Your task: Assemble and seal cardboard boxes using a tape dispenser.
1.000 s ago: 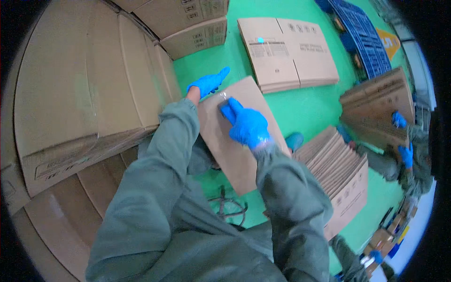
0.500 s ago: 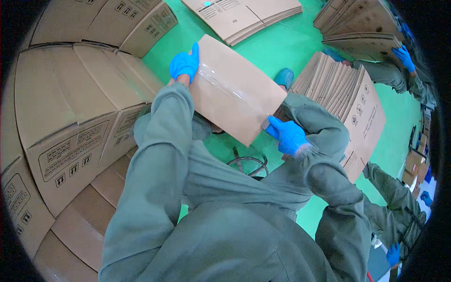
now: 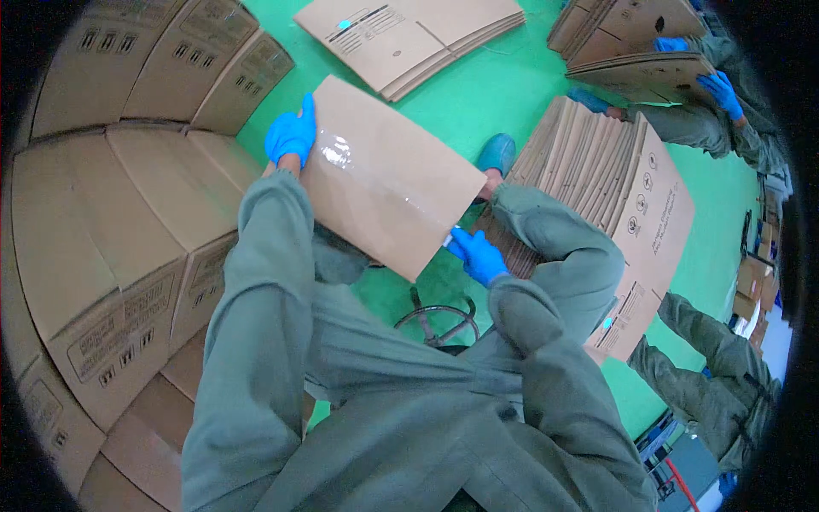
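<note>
Clock is centred on the cardboard carton (image 3: pixel 392 166), which sits tilted in front of the person's knees; what bears its weight is hidden. Left hand (image 3: pixel 291 136), at 10, lies on the carton's side edge with thumb up; can't tell how far the fingers close. Likely bracing against the other hand. Right hand (image 3: pixel 480 256), between 4 and 5, has fingers closed on a small pale tool (image 3: pixel 450 239) at the opposite edge, probably there because the clear tape strip (image 3: pixel 335 154) runs out that way. Flat carton stack (image 3: pixel 426 30) at 12 and standing flats (image 3: pixel 597 162) at 3, presumably kept within reach. Counts: 1 carton between the hands, 1 strip, 1 tool, 1 stool base (image 3: pixel 437 322) at 5, 1 flat stack, 1 standing batch (sheets too blurred to count), 2 co-worker's gloves (image 3: pixel 723 94) at 2. Built boxes (image 3: pixel 94 230) at 9 run off the rim; no firm count.
</note>
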Demonstrator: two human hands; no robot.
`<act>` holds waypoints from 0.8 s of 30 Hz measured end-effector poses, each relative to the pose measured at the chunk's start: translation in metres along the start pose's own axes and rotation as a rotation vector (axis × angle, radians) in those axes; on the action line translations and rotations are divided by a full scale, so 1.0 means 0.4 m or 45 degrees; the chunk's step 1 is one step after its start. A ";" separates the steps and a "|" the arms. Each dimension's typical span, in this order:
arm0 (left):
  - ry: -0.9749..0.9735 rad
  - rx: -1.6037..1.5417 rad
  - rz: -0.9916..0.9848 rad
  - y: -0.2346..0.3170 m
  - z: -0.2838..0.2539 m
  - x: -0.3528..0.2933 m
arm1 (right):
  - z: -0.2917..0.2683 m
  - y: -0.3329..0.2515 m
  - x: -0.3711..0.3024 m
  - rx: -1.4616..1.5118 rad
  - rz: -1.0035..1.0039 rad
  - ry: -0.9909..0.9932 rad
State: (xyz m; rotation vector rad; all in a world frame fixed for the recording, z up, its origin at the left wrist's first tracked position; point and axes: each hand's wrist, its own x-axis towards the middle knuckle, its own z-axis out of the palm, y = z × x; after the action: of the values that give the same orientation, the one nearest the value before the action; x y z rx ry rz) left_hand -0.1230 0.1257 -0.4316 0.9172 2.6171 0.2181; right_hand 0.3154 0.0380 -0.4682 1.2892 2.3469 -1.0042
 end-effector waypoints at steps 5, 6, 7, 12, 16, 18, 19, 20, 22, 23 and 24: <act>-0.034 -0.001 0.009 0.014 -0.008 -0.005 | 0.025 -0.013 0.046 0.101 0.173 -0.070; 0.004 0.002 0.022 0.016 -0.007 -0.009 | 0.043 -0.024 0.062 0.124 0.329 0.007; 0.051 0.008 0.061 0.015 -0.006 -0.014 | 0.057 -0.031 0.069 0.187 0.539 0.023; 0.111 0.012 0.239 0.010 -0.008 -0.020 | 0.066 -0.063 0.059 -0.123 0.672 0.190; -0.015 -0.081 0.204 -0.008 0.013 0.003 | -0.050 -0.005 -0.074 0.511 0.518 -0.046; 0.018 -0.061 0.210 -0.023 0.033 0.011 | -0.090 -0.010 -0.101 1.277 0.603 0.250; 0.115 -0.034 0.261 -0.030 0.042 0.010 | -0.108 -0.013 -0.104 1.631 0.609 0.374; 0.109 -0.136 0.244 -0.036 0.052 0.004 | -0.105 -0.029 -0.105 1.895 0.317 0.532; 0.058 -0.390 0.426 -0.035 0.060 -0.024 | -0.092 -0.062 -0.084 2.198 -0.120 0.666; -0.003 -0.507 0.476 -0.030 0.053 -0.047 | -0.081 -0.073 -0.076 2.278 -0.302 0.529; 0.041 -0.472 0.535 -0.017 0.042 -0.079 | -0.070 -0.094 -0.067 2.589 -0.597 0.498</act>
State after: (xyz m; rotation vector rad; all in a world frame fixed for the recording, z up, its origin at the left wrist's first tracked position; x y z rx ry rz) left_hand -0.0974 0.1010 -0.4399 1.3130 2.2657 0.7978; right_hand 0.3017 0.0272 -0.4172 1.1367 1.0390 -3.9019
